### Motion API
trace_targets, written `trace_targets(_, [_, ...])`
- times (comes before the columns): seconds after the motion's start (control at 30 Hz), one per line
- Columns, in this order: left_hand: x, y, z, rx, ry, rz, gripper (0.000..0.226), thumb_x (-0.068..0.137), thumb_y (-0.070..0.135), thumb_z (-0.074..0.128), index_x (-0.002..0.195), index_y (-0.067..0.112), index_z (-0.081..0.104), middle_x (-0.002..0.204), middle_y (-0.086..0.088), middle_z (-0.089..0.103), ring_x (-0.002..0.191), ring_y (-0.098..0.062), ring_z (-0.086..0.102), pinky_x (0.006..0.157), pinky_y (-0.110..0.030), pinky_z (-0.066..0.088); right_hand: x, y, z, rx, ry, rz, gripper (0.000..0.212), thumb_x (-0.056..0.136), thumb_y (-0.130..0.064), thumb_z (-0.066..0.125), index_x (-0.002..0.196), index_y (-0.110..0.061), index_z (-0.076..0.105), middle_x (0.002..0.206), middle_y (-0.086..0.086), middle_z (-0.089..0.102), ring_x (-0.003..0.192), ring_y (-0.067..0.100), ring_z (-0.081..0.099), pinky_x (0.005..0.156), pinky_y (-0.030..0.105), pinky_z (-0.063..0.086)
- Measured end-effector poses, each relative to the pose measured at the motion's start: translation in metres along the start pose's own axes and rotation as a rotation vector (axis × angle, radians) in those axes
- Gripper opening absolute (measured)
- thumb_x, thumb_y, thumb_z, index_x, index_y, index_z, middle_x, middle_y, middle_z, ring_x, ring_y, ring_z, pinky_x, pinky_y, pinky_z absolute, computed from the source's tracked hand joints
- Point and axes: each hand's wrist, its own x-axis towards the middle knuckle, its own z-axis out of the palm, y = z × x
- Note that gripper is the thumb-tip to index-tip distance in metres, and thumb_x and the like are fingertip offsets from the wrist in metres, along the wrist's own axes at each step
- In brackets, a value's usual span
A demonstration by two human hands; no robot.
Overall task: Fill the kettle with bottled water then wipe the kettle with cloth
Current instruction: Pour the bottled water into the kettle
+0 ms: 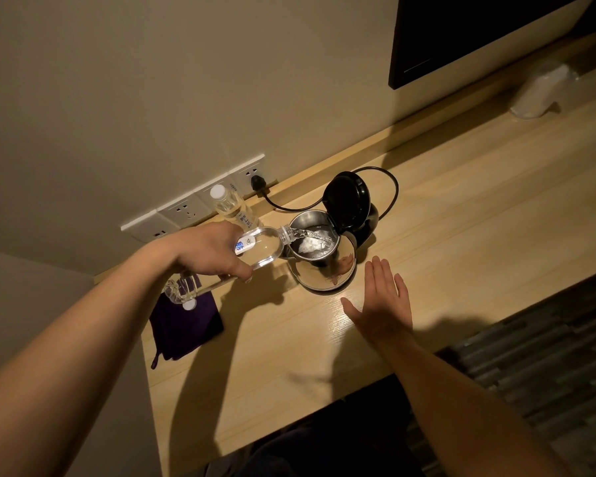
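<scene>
A steel kettle (pixel 327 270) stands on the wooden desk (pixel 444 215) with its black lid (pixel 347 200) swung up. My left hand (pixel 210 251) grips a clear water bottle (pixel 262 247) tipped sideways, its neck at the kettle's rim, and water streams into the opening. My right hand (pixel 384 301) lies flat and open on the desk just right of the kettle, apart from it. A dark purple cloth (pixel 186 327) lies at the desk's left end, below my left wrist.
A second capped bottle (pixel 229 206) stands behind my left hand by the wall sockets (pixel 193 208). The kettle's black cord (pixel 389 187) loops to a plug (pixel 256 183). Another clear bottle (pixel 181 290) lies near the cloth. White wrapped cups (pixel 539 92) sit far right under a dark screen (pixel 461 32).
</scene>
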Motion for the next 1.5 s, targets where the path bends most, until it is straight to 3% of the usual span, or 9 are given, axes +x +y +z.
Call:
trace_targets(0.17, [-0.001, 0.004, -0.003, 0.030, 0.006, -0.022, 0.050, 0.080, 0.035, 0.084, 0.113, 0.005, 0.063, 0.105, -0.022, 0.071, 0.079, -0.022, 0.058, 0.078, -0.045, 0.057, 0.000, 0.001, 0.002, -0.003, 0.000, -0.001, 0.100, 0.089, -0.072, 0.045, 0.163, -0.007, 0.025, 0.174, 0.011, 0.020, 0.161, 0.025, 0.017, 0.128, 0.049, 0.021])
trace_targets(0.3, [-0.002, 0.004, -0.004, 0.040, -0.007, -0.047, 0.051, 0.079, 0.036, 0.084, 0.113, 0.005, 0.063, 0.095, -0.016, 0.070, 0.073, -0.022, 0.060, 0.067, -0.040, 0.055, 0.000, 0.000, 0.001, 0.002, 0.015, -0.005, 0.100, 0.088, -0.071, 0.047, 0.162, -0.007, 0.028, 0.173, 0.012, 0.023, 0.161, 0.026, 0.019, 0.128, 0.049, 0.022])
trace_targets(0.4, [-0.003, 0.005, -0.005, 0.049, -0.006, -0.050, 0.060, 0.079, 0.037, 0.084, 0.122, 0.002, 0.061, 0.107, -0.019, 0.073, 0.090, -0.034, 0.070, 0.082, -0.049, 0.060, -0.001, 0.000, 0.002, -0.003, 0.019, -0.009, 0.100, 0.089, -0.071, 0.047, 0.162, -0.007, 0.028, 0.173, 0.012, 0.023, 0.161, 0.026, 0.019, 0.128, 0.048, 0.021])
trace_targets(0.47, [-0.003, 0.006, -0.006, 0.041, -0.010, -0.051, 0.065, 0.079, 0.038, 0.084, 0.127, 0.001, 0.058, 0.110, -0.021, 0.073, 0.092, -0.032, 0.070, 0.085, -0.049, 0.061, -0.001, 0.001, 0.002, -0.013, 0.019, -0.009, 0.100, 0.089, -0.072, 0.045, 0.163, -0.007, 0.027, 0.173, 0.012, 0.022, 0.161, 0.026, 0.018, 0.128, 0.048, 0.021])
trace_targets(0.6, [0.000, 0.008, -0.008, 0.044, -0.023, -0.047, 0.058, 0.079, 0.037, 0.084, 0.121, 0.004, 0.060, 0.101, -0.019, 0.074, 0.069, -0.019, 0.059, 0.066, -0.039, 0.056, -0.001, 0.001, 0.002, -0.024, 0.024, -0.007, 0.100, 0.090, -0.073, 0.044, 0.162, -0.007, 0.028, 0.173, 0.012, 0.024, 0.161, 0.026, 0.020, 0.127, 0.048, 0.023])
trace_targets(0.8, [0.003, 0.008, -0.008, 0.046, -0.026, -0.035, 0.044, 0.079, 0.037, 0.084, 0.106, 0.009, 0.062, 0.088, -0.010, 0.068, 0.071, -0.019, 0.058, 0.067, -0.037, 0.054, -0.001, 0.000, 0.003, -0.024, 0.043, -0.011, 0.099, 0.089, -0.072, 0.046, 0.161, -0.006, 0.030, 0.172, 0.014, 0.027, 0.160, 0.027, 0.024, 0.126, 0.048, 0.025])
trace_targets(0.93, [0.004, 0.009, -0.009, 0.060, -0.026, -0.036, 0.047, 0.079, 0.038, 0.083, 0.110, 0.008, 0.062, 0.092, -0.009, 0.070, 0.080, -0.021, 0.063, 0.081, -0.043, 0.059, -0.001, 0.001, 0.003, -0.015, 0.049, -0.015, 0.099, 0.088, -0.071, 0.048, 0.161, -0.005, 0.032, 0.171, 0.014, 0.029, 0.159, 0.028, 0.025, 0.125, 0.049, 0.027])
trace_targets(1.33, [0.016, 0.011, -0.013, 0.083, -0.063, -0.077, 0.048, 0.075, 0.036, 0.084, 0.102, 0.000, 0.068, 0.068, -0.004, 0.064, 0.057, -0.018, 0.055, 0.055, -0.029, 0.046, -0.002, 0.002, 0.007, 0.021, 0.078, -0.026, 0.098, 0.088, -0.068, 0.055, 0.159, -0.004, 0.034, 0.170, 0.016, 0.031, 0.158, 0.029, 0.028, 0.125, 0.051, 0.029])
trace_targets(1.5, [0.021, 0.014, -0.020, 0.112, -0.096, -0.106, 0.055, 0.070, 0.042, 0.084, 0.101, -0.001, 0.072, 0.069, -0.005, 0.067, 0.059, -0.020, 0.058, 0.059, -0.031, 0.050, -0.002, 0.003, 0.007, 0.013, 0.091, -0.032, 0.098, 0.089, -0.068, 0.054, 0.159, -0.003, 0.034, 0.169, 0.016, 0.032, 0.158, 0.030, 0.029, 0.124, 0.051, 0.030])
